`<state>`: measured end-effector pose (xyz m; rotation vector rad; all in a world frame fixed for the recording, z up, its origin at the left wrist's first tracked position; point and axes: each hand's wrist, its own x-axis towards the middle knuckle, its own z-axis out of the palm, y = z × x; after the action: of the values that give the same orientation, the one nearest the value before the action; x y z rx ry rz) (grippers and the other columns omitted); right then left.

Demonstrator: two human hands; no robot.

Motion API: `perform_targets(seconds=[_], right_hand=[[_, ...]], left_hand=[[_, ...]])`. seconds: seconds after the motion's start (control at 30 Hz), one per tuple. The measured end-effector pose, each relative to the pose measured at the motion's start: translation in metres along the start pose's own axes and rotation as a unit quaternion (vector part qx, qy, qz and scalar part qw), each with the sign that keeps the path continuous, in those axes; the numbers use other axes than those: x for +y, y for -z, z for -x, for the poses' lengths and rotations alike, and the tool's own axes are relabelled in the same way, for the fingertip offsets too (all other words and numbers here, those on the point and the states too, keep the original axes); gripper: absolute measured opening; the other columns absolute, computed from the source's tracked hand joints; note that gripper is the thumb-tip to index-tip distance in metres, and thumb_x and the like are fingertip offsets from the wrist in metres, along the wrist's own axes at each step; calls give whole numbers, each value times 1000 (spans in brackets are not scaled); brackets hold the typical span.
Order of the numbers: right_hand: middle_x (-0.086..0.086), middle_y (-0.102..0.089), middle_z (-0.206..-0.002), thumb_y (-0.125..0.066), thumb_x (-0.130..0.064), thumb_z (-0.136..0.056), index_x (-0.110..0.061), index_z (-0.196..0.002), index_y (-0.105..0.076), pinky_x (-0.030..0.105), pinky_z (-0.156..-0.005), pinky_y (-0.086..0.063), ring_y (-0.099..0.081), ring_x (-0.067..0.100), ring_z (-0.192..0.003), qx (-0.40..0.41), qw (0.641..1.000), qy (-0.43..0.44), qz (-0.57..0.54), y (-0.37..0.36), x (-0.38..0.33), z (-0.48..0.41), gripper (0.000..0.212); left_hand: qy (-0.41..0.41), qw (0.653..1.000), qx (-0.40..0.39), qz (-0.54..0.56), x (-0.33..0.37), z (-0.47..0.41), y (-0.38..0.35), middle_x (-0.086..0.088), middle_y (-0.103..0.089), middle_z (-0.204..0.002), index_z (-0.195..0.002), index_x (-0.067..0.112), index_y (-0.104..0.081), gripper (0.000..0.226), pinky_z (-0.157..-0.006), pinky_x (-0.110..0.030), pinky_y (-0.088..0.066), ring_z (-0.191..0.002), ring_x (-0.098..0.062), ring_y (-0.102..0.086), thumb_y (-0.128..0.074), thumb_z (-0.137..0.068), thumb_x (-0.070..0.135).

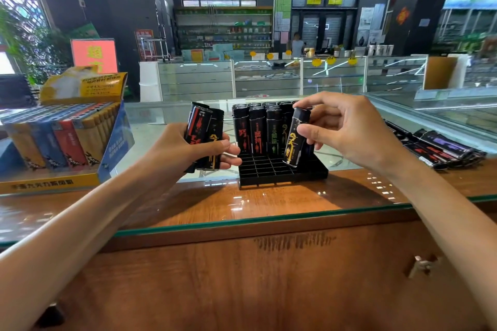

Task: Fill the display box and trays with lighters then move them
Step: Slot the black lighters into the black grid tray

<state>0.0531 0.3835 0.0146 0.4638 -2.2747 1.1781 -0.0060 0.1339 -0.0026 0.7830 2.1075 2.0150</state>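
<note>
1. Tray (pixel 271 170): black grid, standing on counter (pixel 269 204) at centre, between both hands. Rear rows hold upright black lighters (pixel 255 129) with coloured print. Front rows show bare cells.
2. Right hand (pixel 341 129): thumb and fingers pinch one black lighter (pixel 294 140) with yellow print. The lighter is tilted, top end toward the fingers, lower end over the front cells at the tray's right side. Whether it touches the grid cannot be told.
3. Left hand (pixel 188 148): fingers curled round a bundle (pixel 205 131) of black lighters, gripped upright. The bundle is just left of the tray and raised off the counter.
4. Display box (pixel 118 142): at the far left of the counter, well apart from the tray. It is packed with rows of yellow, red and blue lighters. Its yellow lid flap stands raised behind them.
5. Pile (pixel 441 148): black lighters lying flat on the counter at the far right, beside the right forearm.
</note>
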Motion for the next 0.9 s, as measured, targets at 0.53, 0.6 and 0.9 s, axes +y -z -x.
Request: perform_targets(seconds=[0.53, 0.6, 0.9], right_hand=[[5, -69, -83, -72, -33, -70, -8, -91, -73, 14, -61, -47, -59, 11, -66, 95, 979, 113, 138, 3, -17, -20, 33], [1, -68, -83, -74, -29, -71, -7, -93, -72, 9, -61, -43, -55, 4, -65, 105, 977, 116, 145, 2, -16, -26, 31], [3, -68, -90, -74, -33, -71, -12, -94, -75, 23, -74, -36, -52, 19, -90, 110, 958, 89, 250, -15, 2, -41, 30]], left_hand=[[-11, 999, -4, -53, -2, 0, 2, -9, -71, -75, -92, 0, -63, 27, -60, -22, -54, -60, -18, -65, -68, -73, 19], [-11, 998, -10, -62, -1, 0, 2, -6, -68, -71, -90, 1, -63, 25, -57, -19, -51, -58, -15, -62, -67, -76, 21], [-14, 997, -14, -73, -1, 1, 0, -3, -68, -67, -88, 1, -62, 28, -49, -13, -45, -55, -11, -62, -66, -74, 26]])
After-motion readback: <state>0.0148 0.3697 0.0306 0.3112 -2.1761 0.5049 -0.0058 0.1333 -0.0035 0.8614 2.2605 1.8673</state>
